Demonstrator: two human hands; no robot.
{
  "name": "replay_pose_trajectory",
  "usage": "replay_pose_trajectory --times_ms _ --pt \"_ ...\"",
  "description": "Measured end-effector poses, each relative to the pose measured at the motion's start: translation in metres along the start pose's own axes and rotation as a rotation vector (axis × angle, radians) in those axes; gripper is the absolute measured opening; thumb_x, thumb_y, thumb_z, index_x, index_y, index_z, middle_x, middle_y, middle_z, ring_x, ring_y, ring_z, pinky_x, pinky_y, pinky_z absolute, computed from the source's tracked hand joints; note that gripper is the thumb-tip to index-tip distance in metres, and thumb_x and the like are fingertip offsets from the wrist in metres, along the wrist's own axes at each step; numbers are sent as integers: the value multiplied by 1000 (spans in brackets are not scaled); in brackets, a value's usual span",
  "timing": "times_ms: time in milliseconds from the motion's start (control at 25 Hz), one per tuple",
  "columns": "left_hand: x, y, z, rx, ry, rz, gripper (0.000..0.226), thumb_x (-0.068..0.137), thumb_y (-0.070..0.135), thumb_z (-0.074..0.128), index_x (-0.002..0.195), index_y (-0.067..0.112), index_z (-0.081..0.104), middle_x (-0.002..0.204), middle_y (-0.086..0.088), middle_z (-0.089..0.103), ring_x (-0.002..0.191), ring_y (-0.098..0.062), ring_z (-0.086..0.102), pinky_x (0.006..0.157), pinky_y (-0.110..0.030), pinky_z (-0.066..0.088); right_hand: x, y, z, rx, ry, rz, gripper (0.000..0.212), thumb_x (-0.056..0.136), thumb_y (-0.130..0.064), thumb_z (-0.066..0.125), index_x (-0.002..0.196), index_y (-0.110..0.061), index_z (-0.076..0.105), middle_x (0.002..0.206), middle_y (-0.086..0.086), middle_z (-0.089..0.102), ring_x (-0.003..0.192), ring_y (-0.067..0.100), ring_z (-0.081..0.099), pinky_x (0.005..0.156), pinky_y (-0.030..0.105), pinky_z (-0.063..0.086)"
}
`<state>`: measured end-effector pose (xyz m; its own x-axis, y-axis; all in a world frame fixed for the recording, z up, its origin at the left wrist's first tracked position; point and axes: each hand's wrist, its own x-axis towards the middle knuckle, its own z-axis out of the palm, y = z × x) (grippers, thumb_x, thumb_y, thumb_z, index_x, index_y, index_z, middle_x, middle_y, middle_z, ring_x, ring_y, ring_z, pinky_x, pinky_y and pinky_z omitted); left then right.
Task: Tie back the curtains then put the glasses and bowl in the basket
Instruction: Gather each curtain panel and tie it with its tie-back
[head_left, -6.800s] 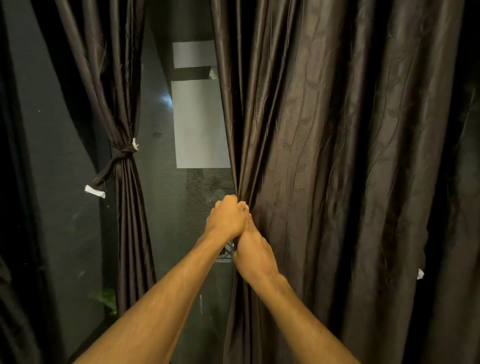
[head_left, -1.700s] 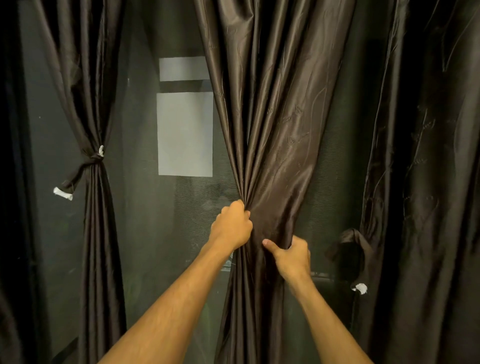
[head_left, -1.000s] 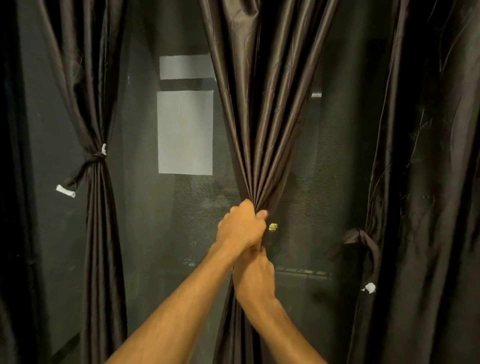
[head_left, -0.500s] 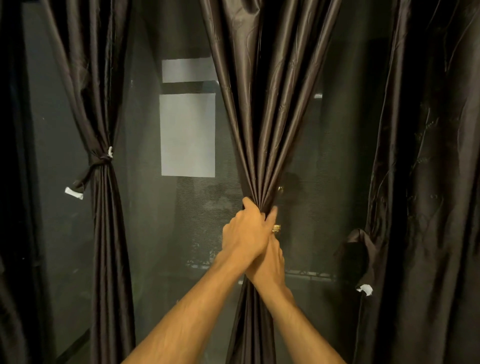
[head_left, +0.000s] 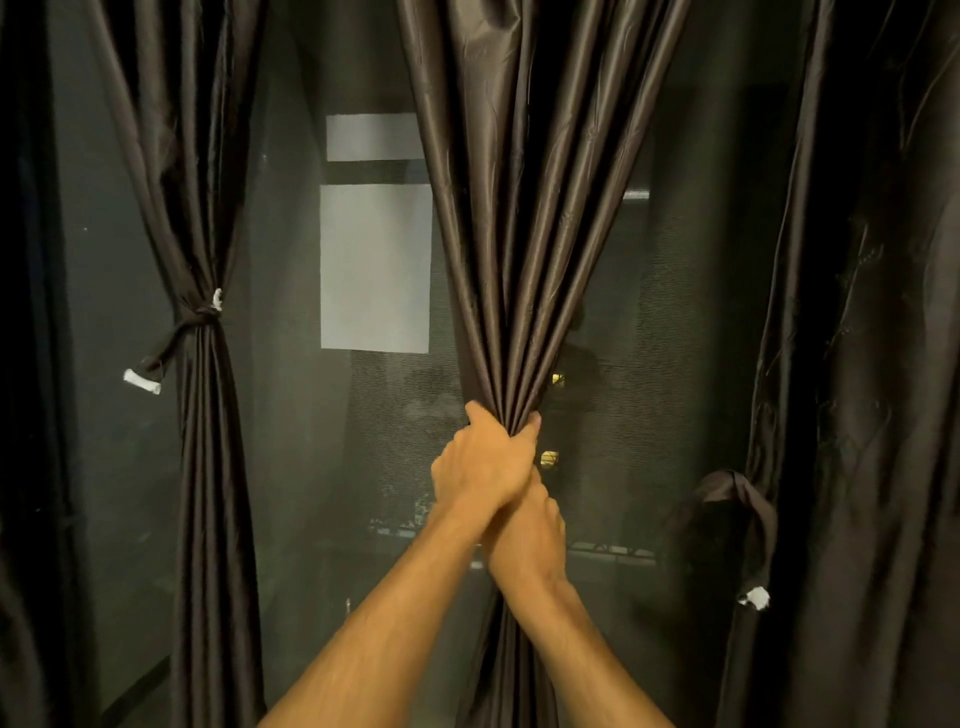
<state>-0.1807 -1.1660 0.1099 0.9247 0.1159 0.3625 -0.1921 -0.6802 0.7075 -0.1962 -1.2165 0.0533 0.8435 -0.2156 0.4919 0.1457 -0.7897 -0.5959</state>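
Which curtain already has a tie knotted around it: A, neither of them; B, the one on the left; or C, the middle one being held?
B: the left curtain is cinched by a knotted tie, while the middle curtain is only bunched in the left hand and right hand.

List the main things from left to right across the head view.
The tied left curtain → pale panel → middle curtain, gripped by the left hand → loose tie-back → right curtain.
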Motion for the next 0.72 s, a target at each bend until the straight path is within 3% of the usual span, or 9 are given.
replay_pose_trajectory --times_ms 120,200,280,320,400,480,560,640,720 --pt "14 -2 -3 -251 -164 -117 109 52 91 58 132 17 44 127 -6 59 114 -29 58 95 -44 49 -5 -1 -2 -50 39 -49 65 96 -18 57 150 -9 22 134 7 53 119 25 58 92 34 47" --pt "22 -1 -5 -391 -275 -111 89 51 82 71 113 21 58 107 1 66 95 -16 63 77 -32 55 -8 1 -6 -47 41 -59 69 95 -20 60 150 -11 20 138 6 50 121 25 56 93 34 46" --pt "28 -1 -9 -432 -416 -133 59 63 64 78 100 21 62 86 4 63 71 -9 57 49 -20 44 -9 4 -10 25 37 -59 60 93 -12 56 146 -13 27 138 5 50 120 26 56 92 36 46" --pt "32 -2 -9 -411 -463 -126 59 63 60 80 102 19 65 83 2 63 64 -10 54 43 -18 37 -9 7 -12 77 36 -52 60 91 -6 53 145 -14 28 138 5 50 119 26 55 92 37 47" --pt "40 -6 -5 -410 -507 -43 58 59 56 84 105 22 72 85 0 68 60 -11 55 40 -20 32 -9 12 -16 182 23 -47 67 87 1 46 147 -18 24 137 5 51 117 27 55 92 41 48" --pt "38 -3 1 -460 -531 58 38 66 41 84 101 26 76 84 1 70 58 -7 55 38 -20 29 -8 16 -20 286 -3 -12 73 87 1 44 150 -24 18 135 6 53 116 27 56 93 44 49" --pt "36 -1 4 -525 -539 91 25 74 26 79 98 19 77 84 -2 73 57 -5 58 35 -16 27 -9 19 -26 296 -60 11 73 88 -5 45 151 -29 17 132 7 55 116 29 56 93 44 49" --pt "35 0 2 -552 -537 100 19 76 20 78 94 15 77 85 -7 74 59 -9 60 33 -14 26 -10 23 -35 68 -68 -29 55 89 -23 50 142 -28 35 123 3 61 112 30 59 88 41 47" --pt "36 -3 1 -519 -515 121 13 76 19 77 89 18 77 79 -5 72 52 -9 54 33 -15 23 -11 28 -50 -56 101 -80 30 87 -47 53 110 -28 54 104 -6 63 98 24 63 79 38 47"
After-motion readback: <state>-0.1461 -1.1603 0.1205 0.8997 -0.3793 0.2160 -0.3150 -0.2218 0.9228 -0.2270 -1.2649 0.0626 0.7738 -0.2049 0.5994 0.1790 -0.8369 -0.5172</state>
